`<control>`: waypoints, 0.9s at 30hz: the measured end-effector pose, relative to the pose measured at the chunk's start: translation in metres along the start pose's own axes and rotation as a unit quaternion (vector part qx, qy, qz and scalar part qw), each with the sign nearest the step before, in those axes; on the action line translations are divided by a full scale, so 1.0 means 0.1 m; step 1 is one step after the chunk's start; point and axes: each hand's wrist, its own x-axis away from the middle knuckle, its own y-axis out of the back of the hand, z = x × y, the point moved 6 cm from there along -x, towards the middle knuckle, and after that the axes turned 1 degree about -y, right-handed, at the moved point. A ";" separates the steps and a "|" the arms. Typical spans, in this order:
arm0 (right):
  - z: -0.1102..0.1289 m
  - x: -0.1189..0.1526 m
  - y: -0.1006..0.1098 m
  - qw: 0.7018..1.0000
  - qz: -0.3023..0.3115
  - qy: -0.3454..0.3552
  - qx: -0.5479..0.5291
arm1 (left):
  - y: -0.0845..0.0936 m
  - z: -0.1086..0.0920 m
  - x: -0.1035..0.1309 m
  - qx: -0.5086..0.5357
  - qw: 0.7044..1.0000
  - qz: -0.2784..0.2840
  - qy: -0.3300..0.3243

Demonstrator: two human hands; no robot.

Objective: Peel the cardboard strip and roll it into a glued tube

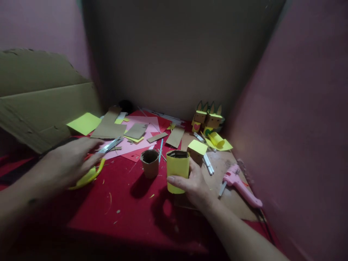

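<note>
My right hand point(194, 183) is closed around a yellow paper-covered cup point(178, 172), thumb across its front. The cup stands upright with its dark, open inside facing up, and its shadow falls on the red cloth below. To its left stands a smaller brown cardboard cup point(150, 165) with an uneven rim. My left hand point(72, 159), slightly blurred, closes over the middle of a pair of scissors with yellow handles point(99, 170). Their metal blades point(111, 145) stick out past my fingertips, and my fingers hide the pivot.
A pink glue gun point(240, 185) lies on a board at right, near a yellow-topped cardboard box point(197, 150) and glue sticks point(208, 164). Two cardboard figures point(208, 117) stand behind. Paper and cardboard scraps point(136, 131) cover the back; a large cardboard sheet point(46, 105) leans left.
</note>
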 end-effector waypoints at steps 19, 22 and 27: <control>0.76 0.13 0.60 0.980 -0.132 0.143 0.027 | -0.53 -1.68 -0.41 0.693 0.703 0.124 0.101; 0.81 0.26 0.60 0.953 -0.186 0.199 0.134 | -0.68 -1.93 -0.36 0.733 0.650 0.156 0.129; 0.90 0.39 0.75 0.902 -0.298 0.220 0.220 | -0.98 -2.18 -0.21 0.749 0.591 0.260 0.149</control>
